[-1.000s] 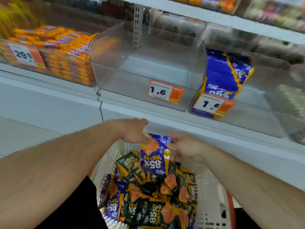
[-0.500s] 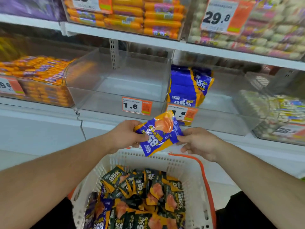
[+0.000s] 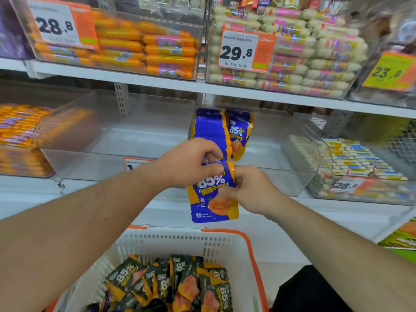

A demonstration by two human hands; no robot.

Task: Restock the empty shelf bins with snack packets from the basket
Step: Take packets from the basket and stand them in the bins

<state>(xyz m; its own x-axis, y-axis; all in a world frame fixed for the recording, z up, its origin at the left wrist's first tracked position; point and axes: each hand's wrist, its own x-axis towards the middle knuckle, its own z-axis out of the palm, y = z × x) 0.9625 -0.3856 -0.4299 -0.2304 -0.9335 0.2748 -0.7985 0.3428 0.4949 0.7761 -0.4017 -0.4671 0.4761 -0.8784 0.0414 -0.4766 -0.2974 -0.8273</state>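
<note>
Packet held upright, facing the bins.
Left hand [image 3: 186, 163] pinches the blue-and-orange foil snack packet [image 3: 212, 194] at its top, right hand [image 3: 252, 192] its side, above the white plastic basket [image 3: 225, 246], likely squaring it for shelving.

Bright, even store light falls on my shelves [image 3: 225, 88]; motion blur smears the price tags [image 3: 245, 50], wide-angle distortion bends the edges, clear bins [image 3: 108, 152] glare softly.

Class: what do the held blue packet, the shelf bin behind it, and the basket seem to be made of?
Blue packet: probably glossy printed plastic film; it shines.
Shelf bin: clear rigid plastic, maybe acrylic; contents show through.
Basket: white moulded plastic, matte, slotted wall, orange rim.
</note>
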